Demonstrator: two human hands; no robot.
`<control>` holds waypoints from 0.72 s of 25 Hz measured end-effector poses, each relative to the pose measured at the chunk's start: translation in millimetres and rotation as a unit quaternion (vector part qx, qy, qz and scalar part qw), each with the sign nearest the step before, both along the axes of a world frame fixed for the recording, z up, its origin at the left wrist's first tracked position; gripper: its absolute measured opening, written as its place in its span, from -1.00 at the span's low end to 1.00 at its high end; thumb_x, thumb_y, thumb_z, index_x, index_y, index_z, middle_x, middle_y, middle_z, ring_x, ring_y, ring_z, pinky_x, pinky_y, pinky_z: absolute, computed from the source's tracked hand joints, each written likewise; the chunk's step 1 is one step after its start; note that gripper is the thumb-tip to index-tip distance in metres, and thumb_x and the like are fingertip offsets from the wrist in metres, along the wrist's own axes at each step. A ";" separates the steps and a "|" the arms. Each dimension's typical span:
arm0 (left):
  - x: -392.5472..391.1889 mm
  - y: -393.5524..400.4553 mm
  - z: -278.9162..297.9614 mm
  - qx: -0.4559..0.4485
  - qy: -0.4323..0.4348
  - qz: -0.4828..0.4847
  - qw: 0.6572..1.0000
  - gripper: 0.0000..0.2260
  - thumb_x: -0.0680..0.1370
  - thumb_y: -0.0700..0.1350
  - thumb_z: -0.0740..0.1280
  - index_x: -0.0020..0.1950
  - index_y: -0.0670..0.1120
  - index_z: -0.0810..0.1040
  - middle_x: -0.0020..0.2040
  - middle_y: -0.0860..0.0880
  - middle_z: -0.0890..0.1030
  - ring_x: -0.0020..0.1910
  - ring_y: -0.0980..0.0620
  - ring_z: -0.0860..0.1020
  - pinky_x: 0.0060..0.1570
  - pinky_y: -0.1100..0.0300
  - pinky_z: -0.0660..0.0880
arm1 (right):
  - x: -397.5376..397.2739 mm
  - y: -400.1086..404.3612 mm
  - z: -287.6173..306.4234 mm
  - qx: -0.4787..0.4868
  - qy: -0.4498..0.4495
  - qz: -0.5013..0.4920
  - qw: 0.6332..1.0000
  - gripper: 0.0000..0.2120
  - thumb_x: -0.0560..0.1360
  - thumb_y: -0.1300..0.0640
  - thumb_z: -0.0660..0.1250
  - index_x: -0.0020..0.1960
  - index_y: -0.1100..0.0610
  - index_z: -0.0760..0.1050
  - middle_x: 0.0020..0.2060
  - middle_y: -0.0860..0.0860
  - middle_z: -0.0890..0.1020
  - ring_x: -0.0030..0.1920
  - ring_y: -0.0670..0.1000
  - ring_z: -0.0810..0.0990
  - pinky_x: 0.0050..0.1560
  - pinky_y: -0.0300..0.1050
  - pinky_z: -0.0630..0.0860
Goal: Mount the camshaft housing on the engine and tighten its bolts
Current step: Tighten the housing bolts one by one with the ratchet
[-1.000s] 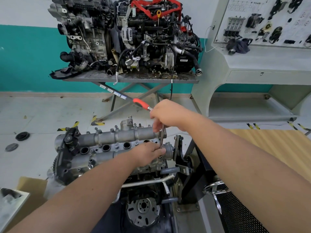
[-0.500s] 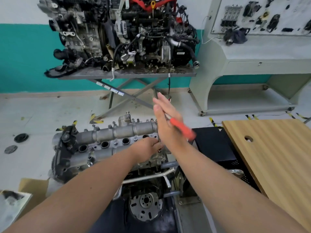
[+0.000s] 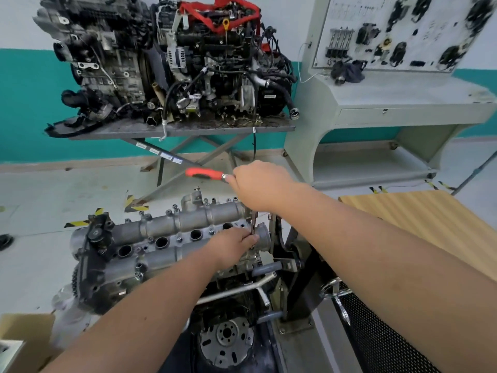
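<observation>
Ratchet on a bolt at the housing's right end

The right hand [image 3: 259, 185] grips the ratchet [image 3: 205, 174], its red handle pointing left. The left hand [image 3: 236, 242] pinches the extension [image 3: 253, 224] just above the housing [image 3: 172, 238], which sits atop the near engine [image 3: 228, 305], centre.

Housing [image 3: 172, 238]: matt grey cast metal. Ratchet handle [image 3: 204, 173] above it: glossy red plastic. Tabletop [image 3: 419, 219] right of it: pale wood.
</observation>
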State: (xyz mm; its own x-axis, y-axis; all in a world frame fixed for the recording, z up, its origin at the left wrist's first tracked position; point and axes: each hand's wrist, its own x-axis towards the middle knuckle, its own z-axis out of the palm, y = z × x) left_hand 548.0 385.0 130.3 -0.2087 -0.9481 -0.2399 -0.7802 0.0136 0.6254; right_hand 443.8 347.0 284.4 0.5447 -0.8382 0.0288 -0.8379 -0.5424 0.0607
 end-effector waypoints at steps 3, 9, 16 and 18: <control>-0.1 1.5 0.1 -0.005 0.005 0.000 1.000 -0.64 0.68 0.17 0.11 -0.19 -0.01 0.42 -0.29 0.02 0.49 -0.31 0.06 0.47 -0.31 0.14 0.33 | -2.2 -5.6 1.4 0.212 -0.248 -0.110 0.939 -0.76 0.67 0.13 0.10 -0.03 0.21 0.46 -0.31 0.08 0.65 -0.29 0.12 0.68 -0.25 -0.05 0.53; -0.2 -1.8 0.2 -0.005 0.020 0.005 1.000 -0.64 0.68 0.12 0.15 -0.15 -0.11 0.45 -0.30 -0.01 0.51 -0.34 0.07 0.47 -0.33 0.13 0.35 | -5.0 10.2 -33.8 0.448 -0.780 -0.191 0.393 -0.84 0.63 0.26 0.22 -0.09 0.06 0.40 -0.25 -0.02 0.65 -0.16 -0.03 0.66 -0.25 -0.16 0.36; 2.1 -8.7 -5.8 0.012 0.031 0.012 0.999 -0.65 0.67 0.11 0.16 0.00 -0.13 0.56 -0.16 -0.11 0.65 -0.38 0.10 0.53 -0.34 0.17 0.48 | -7.2 28.2 -66.4 0.199 -0.762 -0.100 0.608 -0.77 0.64 0.02 0.27 0.28 -0.09 0.56 0.35 -0.23 0.51 0.30 -0.28 0.48 0.35 -0.23 0.43; 2.2 -8.0 -7.4 0.021 0.037 0.019 0.999 -0.71 0.66 0.04 0.20 -0.11 -0.10 0.56 -0.29 -0.03 0.61 -0.49 0.18 0.47 -0.44 0.28 0.45 | -11.3 31.3 -76.5 0.016 -0.685 -0.031 0.727 -0.70 0.64 0.13 0.28 0.34 0.13 0.56 0.43 -0.07 0.45 0.38 -0.16 0.45 0.36 -0.28 0.39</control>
State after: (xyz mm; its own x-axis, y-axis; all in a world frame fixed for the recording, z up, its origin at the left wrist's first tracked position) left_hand 550.3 377.0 123.0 -0.1920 -0.9452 -0.2640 -0.7315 -0.0414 0.6805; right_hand 432.5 378.3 208.0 -0.0160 -0.8717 0.4898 -0.1223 -0.4845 -0.8662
